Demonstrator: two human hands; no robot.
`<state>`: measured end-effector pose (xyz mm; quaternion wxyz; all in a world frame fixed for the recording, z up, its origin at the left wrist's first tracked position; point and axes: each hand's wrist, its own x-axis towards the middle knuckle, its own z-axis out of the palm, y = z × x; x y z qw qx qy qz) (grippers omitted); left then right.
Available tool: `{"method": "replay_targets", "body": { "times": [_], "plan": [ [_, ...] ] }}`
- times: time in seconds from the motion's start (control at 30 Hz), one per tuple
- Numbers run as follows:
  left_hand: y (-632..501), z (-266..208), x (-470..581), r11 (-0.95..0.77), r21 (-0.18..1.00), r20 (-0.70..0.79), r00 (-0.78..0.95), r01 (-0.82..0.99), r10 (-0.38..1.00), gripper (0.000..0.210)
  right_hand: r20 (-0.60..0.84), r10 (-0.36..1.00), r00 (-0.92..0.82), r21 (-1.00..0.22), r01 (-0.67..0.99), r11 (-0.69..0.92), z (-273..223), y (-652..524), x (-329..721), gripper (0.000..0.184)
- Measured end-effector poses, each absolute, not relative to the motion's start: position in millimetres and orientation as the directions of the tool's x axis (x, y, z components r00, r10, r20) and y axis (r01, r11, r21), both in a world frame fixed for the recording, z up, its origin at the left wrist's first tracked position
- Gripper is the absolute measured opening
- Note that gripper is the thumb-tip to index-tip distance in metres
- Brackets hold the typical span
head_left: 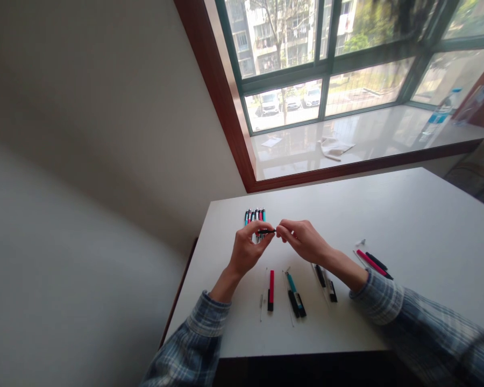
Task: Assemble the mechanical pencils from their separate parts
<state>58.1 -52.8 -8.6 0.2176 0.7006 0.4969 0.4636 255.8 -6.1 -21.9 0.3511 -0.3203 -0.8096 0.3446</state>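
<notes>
Over the far left part of the table, my left hand (244,250) pinches a short black pen part (266,231) between thumb and fingers, holding it roughly level. My right hand (300,239) is closed at the part's right end, fingertips pressed together; whatever they grip is too small to make out. Behind my left hand lies a row of several pens (255,215), partly covered by it. Nearer me are a red pen barrel (271,284) with a black end, a teal barrel (291,281) beside black pieces, and thin refills (287,293).
Below my right forearm lie black and clear pen pieces (331,290). Farther right are a pink-red barrel (370,262), a black piece (376,261) and a small clear bit (361,242). A windowsill (290,158) with a cloth (334,148) and bottle (439,115) borders the white table (407,215).
</notes>
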Motion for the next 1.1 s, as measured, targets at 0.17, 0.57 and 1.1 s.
{"method": "replay_targets", "body": {
  "times": [0.17,0.57,1.1],
  "plan": [
    [-52.3,-9.1,58.3,-0.402,0.773,0.431,0.059,0.49,0.9,0.009,0.313,0.773,-0.551,-0.772,0.326,0.545,-20.8,-7.4,256.0,0.025],
    [-52.4,-8.8,59.6,-0.41,0.775,0.425,0.083,0.481,0.901,0.012,0.372,0.768,-0.522,-0.739,0.334,0.586,-22.2,-5.8,258.8,0.025],
    [-53.5,-6.7,58.7,-0.467,0.706,0.485,0.116,0.532,0.867,0.009,0.351,0.774,-0.527,-0.767,0.312,0.561,-21.6,-9.9,260.9,0.03]
  ]
}}
